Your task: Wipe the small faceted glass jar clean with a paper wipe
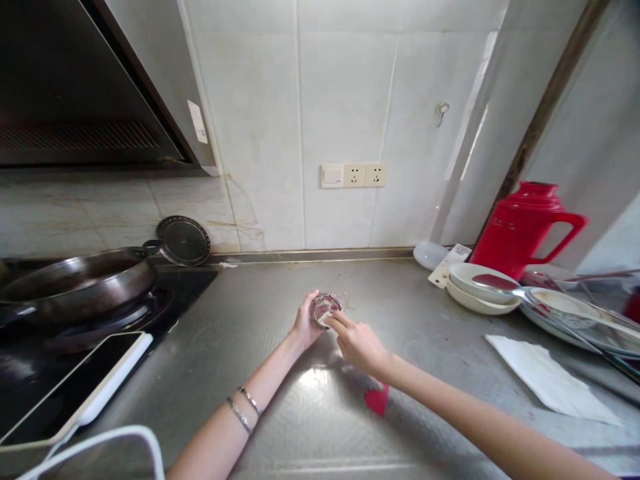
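Note:
My left hand (305, 323) is wrapped around the side of a small clear glass (320, 301) with a dark-edged, faceted rim. The glass is tilted, its mouth facing up toward me, just above the steel counter. My right hand (361, 343) reaches in from the right, its fingers closed at the mouth of the glass. They pinch a small white piece that looks like tissue (325, 318), pressed against the inside. The fingertips and part of the glass are hidden. A red scrap (376, 400) lies on the counter below my right wrist.
Left, a metal pan (80, 283) sits on the black stove beside a phone (75, 387) with a white cable (115, 433). Right are a folded paper towel (550, 377), stacked bowls (480, 303), plates with utensils, and a red thermos (520, 230). A tiled wall (260, 133) closes the back.

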Demonstrator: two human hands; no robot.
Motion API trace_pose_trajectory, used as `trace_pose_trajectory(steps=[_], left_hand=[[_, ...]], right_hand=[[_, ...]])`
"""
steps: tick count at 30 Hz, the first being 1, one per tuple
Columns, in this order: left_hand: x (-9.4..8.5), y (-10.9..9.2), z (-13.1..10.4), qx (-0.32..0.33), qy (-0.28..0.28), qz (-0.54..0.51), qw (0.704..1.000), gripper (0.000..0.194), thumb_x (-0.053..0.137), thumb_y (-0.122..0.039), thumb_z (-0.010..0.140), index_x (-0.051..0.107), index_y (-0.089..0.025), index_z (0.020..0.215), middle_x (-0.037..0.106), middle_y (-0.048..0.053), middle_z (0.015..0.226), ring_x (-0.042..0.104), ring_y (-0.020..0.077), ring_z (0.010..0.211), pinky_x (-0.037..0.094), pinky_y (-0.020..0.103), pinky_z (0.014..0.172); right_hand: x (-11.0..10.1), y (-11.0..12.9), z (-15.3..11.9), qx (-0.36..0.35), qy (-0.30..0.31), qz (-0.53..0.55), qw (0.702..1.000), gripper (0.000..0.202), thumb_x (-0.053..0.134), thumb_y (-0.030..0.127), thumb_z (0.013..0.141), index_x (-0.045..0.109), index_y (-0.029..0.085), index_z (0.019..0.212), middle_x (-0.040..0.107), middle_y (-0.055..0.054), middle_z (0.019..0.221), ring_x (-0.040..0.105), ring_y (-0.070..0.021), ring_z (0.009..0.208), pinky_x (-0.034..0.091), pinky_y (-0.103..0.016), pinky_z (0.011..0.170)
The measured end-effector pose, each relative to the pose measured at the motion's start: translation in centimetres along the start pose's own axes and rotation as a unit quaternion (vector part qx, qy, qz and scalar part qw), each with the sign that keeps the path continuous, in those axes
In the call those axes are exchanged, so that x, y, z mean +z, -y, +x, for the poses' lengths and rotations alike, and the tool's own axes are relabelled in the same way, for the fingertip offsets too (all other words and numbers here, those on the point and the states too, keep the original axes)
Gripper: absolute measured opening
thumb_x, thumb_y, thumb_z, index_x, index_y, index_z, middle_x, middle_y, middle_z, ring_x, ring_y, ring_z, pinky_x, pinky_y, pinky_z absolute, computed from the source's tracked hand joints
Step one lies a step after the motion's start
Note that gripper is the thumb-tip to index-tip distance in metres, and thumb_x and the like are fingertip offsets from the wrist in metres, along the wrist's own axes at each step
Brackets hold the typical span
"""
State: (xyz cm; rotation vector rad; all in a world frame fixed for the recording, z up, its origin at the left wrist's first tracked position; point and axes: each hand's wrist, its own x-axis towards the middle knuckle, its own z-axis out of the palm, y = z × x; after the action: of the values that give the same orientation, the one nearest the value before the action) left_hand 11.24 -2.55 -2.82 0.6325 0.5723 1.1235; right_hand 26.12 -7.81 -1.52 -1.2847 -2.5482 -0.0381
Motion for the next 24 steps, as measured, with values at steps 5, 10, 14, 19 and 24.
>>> trace_pose_trajectory(steps=[5, 10, 14, 19, 24], left_hand=[[0.3, 0.5, -0.2, 0.060, -0.024, -0.040, 0.997, 0.034, 0.050, -0.039, 0.079, 0.068, -0.010, 0.080, 0.070, 0.011, 0.070, 0.065, 0.0216, 0.064, 0.049, 0.033, 0.067], [0.2, 0.7, -0.1, 0.090, -0.051, -0.053, 0.993, 0.036, 0.049, -0.041, 0.080, 0.067, -0.010, 0.077, 0.068, 0.009, 0.067, 0.063, 0.0201, 0.061, 0.048, 0.030, 0.064], [0.5, 0.6, -0.2, 0.074, -0.014, -0.050, 0.996, 0.037, 0.048, -0.041, 0.082, 0.067, -0.009, 0.082, 0.070, 0.012, 0.075, 0.066, 0.0226, 0.068, 0.048, 0.031, 0.066], [0.6, -0.2, -0.4, 0.003, 0.043, -0.060, 0.997, 0.041, 0.047, -0.042, 0.083, 0.065, -0.011, 0.101, 0.071, 0.017, 0.095, 0.067, 0.0312, 0.086, 0.050, 0.038, 0.070], [-0.6, -0.8, 0.2, -0.105, 0.038, -0.016, 0.994, 0.054, 0.038, -0.056, 0.087, 0.064, -0.011, 0.100, 0.071, 0.016, 0.082, 0.066, 0.0242, 0.060, 0.050, 0.036, 0.057]], right_hand=[[3.6, 3.0, 0.5, 0.055, -0.127, 0.173, 0.975, 0.056, 0.040, -0.002, 0.072, 0.048, 0.020, 0.124, 0.055, -0.010, 0.122, 0.061, -0.0194, 0.098, 0.050, -0.027, 0.079], [3.4, 3.3, 1.9, 0.071, -0.146, 0.202, 0.966, 0.038, 0.045, 0.005, 0.080, 0.054, 0.020, 0.115, 0.059, -0.008, 0.115, 0.062, -0.0174, 0.094, 0.050, -0.025, 0.077], [1.5, 1.6, 2.0, 0.052, -0.062, 0.060, 0.995, 0.022, 0.049, 0.024, 0.092, 0.058, 0.022, 0.111, 0.063, -0.007, 0.113, 0.065, -0.0182, 0.087, 0.047, -0.023, 0.065], [-0.7, -1.0, 1.2, -0.051, -0.026, -0.085, 0.995, 0.023, 0.038, 0.024, 0.098, 0.058, 0.017, 0.106, 0.064, -0.010, 0.104, 0.062, -0.0151, 0.069, 0.041, -0.024, 0.053], [-2.7, -3.0, 0.4, -0.219, -0.004, -0.141, 0.966, 0.027, 0.033, 0.016, 0.099, 0.059, 0.015, 0.094, 0.063, -0.008, 0.091, 0.058, -0.0130, 0.069, 0.037, -0.024, 0.053]])
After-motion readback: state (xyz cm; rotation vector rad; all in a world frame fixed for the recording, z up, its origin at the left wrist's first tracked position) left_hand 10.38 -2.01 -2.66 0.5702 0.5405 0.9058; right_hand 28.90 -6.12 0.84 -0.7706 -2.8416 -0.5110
